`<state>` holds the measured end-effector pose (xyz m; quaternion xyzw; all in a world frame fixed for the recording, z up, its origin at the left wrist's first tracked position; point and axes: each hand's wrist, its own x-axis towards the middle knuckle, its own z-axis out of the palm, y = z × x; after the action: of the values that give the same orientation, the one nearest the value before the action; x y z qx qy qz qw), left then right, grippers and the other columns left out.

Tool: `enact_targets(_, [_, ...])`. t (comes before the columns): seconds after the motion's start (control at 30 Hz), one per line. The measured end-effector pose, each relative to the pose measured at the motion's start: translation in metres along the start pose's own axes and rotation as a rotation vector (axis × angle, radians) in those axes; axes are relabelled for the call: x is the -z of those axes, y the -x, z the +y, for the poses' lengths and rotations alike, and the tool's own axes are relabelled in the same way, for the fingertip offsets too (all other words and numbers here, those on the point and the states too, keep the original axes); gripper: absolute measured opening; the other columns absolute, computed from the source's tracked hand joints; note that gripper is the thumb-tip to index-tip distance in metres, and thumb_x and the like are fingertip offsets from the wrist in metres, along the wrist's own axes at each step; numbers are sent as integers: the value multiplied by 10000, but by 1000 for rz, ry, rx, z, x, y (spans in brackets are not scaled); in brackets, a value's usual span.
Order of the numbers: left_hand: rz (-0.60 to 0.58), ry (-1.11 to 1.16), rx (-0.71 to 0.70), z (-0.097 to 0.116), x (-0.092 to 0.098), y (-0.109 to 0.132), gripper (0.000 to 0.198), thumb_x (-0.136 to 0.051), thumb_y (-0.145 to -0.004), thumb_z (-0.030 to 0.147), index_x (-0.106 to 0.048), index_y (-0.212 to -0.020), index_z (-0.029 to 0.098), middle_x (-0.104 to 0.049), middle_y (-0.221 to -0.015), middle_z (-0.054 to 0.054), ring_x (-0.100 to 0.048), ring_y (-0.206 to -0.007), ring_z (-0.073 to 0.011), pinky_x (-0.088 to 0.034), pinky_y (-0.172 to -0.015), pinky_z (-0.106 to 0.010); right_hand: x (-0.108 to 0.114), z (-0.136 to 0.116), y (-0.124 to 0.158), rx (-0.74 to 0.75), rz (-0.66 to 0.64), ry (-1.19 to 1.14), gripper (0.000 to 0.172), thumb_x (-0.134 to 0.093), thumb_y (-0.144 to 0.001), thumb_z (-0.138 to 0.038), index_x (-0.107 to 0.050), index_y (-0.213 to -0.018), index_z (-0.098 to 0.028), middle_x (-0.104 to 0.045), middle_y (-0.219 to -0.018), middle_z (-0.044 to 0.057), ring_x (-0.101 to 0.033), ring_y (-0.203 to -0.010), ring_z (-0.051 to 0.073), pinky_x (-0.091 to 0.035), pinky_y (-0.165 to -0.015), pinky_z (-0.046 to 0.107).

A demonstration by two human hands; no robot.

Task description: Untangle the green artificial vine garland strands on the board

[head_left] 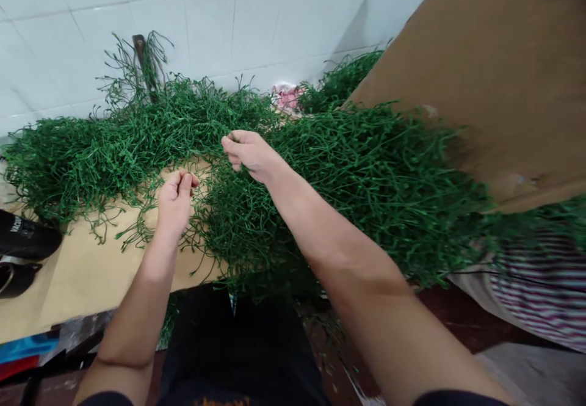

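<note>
Heaps of thin green stems with small knobbed tips cover the worktop: a long pile [151,125] at the back left and a larger pile [366,180] at the right. My left hand [176,197] is closed in a pinch over the brown board [96,268], among loose stems [141,226]. Whatever lies between its fingertips is too small to make out. Higher and to the right, my right hand [247,152] has its fingers curled together above the inner edge of the right pile. What it holds, if anything, is hidden.
White tiles [206,21] line the back. A large cardboard sheet [494,76] leans at the right. Pink-and-white material [288,96] sits between piles at the back. A black cylinder [27,235] and a dark ring-shaped item [16,278] stand far left. Striped fabric [540,284] shows lower right.
</note>
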<state>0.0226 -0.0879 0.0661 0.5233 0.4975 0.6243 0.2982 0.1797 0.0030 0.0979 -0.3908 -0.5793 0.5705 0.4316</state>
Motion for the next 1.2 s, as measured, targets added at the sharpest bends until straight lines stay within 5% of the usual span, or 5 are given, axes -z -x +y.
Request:
enact_targets(0.3, [31,10,145,-5,-13,-11,123,-445,-850,246,-465,-753,174,-632,-784,-23,-574,-710,-102,-468,-680,-233,-23,-11,23,-2,-181,-105,246,-529,-856,-147,-461,-619,-146,-381,-440,-81,-306,-374,12,-245,-376,151])
enact_targets(0.53, [133,-326,-161,-11,-8,-13,133,-468,-842,247,-575,-822,172,-604,-814,-31,-548,-771,-125,-433,-762,-242,-22,-5,22,94,-122,132,252,-581,-811,-147,-489,-577,-139,-362,-416,-82,-277,-398,13,-212,-390,168])
enact_targets(0.77, [11,-462,-153,-14,-19,-7,111,-512,-810,219,-606,-790,165,-621,-891,-63,-555,-933,-180,-407,-883,-303,-32,-5,23,60,-133,14,275,-480,-824,-31,-456,-574,-143,-423,-422,-74,-313,-400,11,-203,-398,164])
enact_targets(1.0, [-137,-313,-1,-9,-21,0,156,-427,-851,194,-497,-712,189,-457,-561,33,-423,-531,-109,-336,-556,-233,-30,-1,23,42,-95,-4,252,-497,-841,-102,-448,-599,-150,-420,-423,-75,-290,-367,8,-192,-398,179])
enact_targets(1.2, [-162,-163,39,-10,-22,6,178,-447,-820,158,-465,-645,183,-409,-576,31,-349,-509,-88,-288,-499,-216,-33,4,13,180,140,151,292,-515,-801,-130,-374,-549,-174,-300,-449,-77,-249,-450,39,-193,-466,209])
